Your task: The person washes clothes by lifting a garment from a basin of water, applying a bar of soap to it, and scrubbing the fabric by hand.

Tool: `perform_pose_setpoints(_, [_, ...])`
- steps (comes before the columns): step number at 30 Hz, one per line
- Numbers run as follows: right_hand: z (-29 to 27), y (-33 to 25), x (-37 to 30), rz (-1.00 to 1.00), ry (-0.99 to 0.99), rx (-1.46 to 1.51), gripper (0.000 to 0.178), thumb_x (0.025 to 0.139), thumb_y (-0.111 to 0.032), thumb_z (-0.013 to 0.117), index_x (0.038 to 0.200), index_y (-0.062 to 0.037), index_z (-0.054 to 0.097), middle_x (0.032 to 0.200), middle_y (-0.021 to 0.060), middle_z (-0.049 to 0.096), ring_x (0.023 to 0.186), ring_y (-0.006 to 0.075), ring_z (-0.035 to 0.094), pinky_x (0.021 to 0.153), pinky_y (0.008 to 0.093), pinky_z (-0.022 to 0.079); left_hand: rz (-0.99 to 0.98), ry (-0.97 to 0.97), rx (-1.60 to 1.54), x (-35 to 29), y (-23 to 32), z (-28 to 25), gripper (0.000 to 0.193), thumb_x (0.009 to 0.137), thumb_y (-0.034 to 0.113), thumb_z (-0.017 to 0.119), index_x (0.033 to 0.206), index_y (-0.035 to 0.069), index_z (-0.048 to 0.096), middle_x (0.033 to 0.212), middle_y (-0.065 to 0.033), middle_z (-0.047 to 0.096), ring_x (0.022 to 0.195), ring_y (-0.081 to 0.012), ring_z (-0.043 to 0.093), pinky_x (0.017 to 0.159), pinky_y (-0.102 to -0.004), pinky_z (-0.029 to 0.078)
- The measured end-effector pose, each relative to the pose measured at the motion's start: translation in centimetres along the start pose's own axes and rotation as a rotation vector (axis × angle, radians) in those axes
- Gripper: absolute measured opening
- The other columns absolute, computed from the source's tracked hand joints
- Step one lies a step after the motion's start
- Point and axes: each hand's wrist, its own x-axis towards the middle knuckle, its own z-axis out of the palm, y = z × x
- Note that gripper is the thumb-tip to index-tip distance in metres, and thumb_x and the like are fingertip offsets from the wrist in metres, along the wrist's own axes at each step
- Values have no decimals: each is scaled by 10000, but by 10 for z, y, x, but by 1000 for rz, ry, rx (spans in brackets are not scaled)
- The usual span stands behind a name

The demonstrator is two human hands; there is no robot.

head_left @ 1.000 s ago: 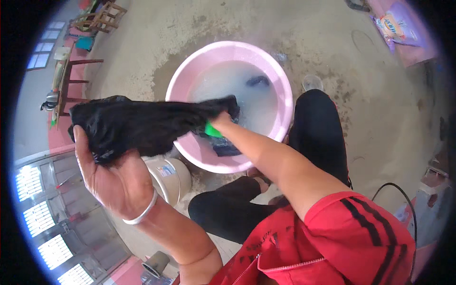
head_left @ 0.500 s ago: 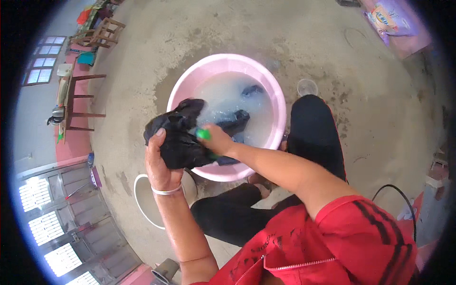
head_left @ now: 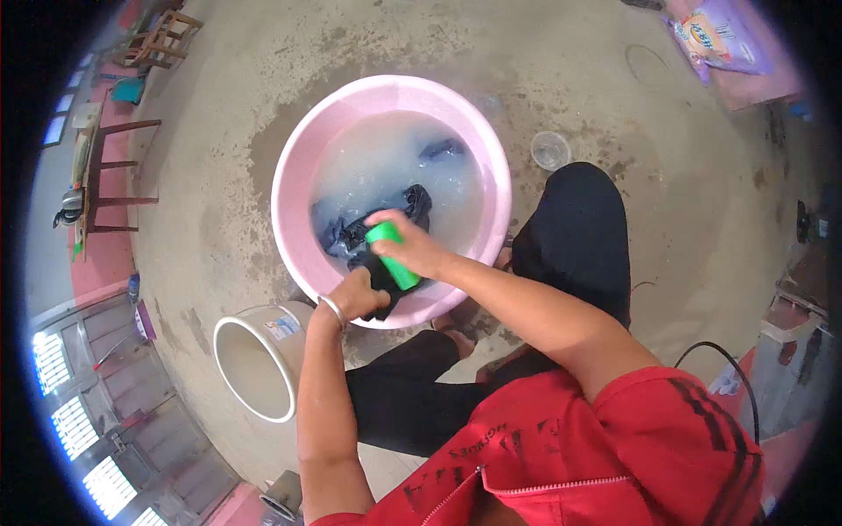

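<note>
A pink basin (head_left: 289, 167) of cloudy, soapy water stands on the floor before me. At its near rim my left hand (head_left: 358, 296) grips a wet black garment (head_left: 382, 277), whose bunched folds run down into the water. My right hand (head_left: 410, 247) is wrapped round a green scrub brush (head_left: 392, 254), held over the garment just inside the near side of the basin. The brush's underside is hidden, so I cannot tell how firmly it presses. A dark piece of cloth (head_left: 441, 149) floats partly sunk at the far right of the water.
A white bucket (head_left: 254, 368) lies tipped or leaning left of my legs. Right of the basin a clear plastic tub (head_left: 551, 151) sits on the damp concrete floor (head_left: 219, 219). My black-clad knee (head_left: 579, 228) is close to the basin. A purple package (head_left: 721, 37) rests far right.
My left hand has lowered the black garment from above the left rim into the near part of the basin. My right hand stays on the brush, its green back now facing up.
</note>
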Motion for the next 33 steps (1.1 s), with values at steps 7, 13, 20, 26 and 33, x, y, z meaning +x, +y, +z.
perform_pose_setpoints(7, [-10,91,-12,501,-660,-668,717,755,-436,637,1350,-116,399,1205,208,549,1131,354,527,930,431,424,40,-6,-137,-53,12,-18,349,639,131,605,941,-43,588,797,-177,638,768,-271,622,715,-361,480])
perform_pose_setpoints(13, [-63,34,67,472,-526,-1224,572,642,-442,714,1082,-82,650,1066,149,649,976,295,618,838,441,490,-2,210,-119,-36,-6,-2,420,643,147,597,1028,-20,586,912,-216,648,891,-333,621,812,-373,467])
perform_pose_setpoints(20, [-183,-172,116,242,-193,-1172,749,660,-472,698,1271,-99,477,1202,160,567,985,302,599,803,417,496,84,190,-43,-14,-36,14,521,619,99,603,1131,5,568,988,-210,648,944,-324,620,843,-361,465])
perform_pose_setpoints(26, [-345,-106,-18,441,276,-1115,882,601,-518,745,1300,-76,437,1214,180,558,1027,322,581,856,422,476,12,170,-133,-3,-63,12,537,626,55,607,1160,15,567,993,-158,660,939,-276,629,851,-344,469])
perform_pose_setpoints(33, [-346,46,-144,919,408,-1083,797,624,-361,771,1283,-125,389,1151,175,581,1037,348,575,863,435,470,-109,81,-274,1,-40,13,515,652,7,582,1166,-10,548,977,-99,650,903,-205,611,828,-316,472])
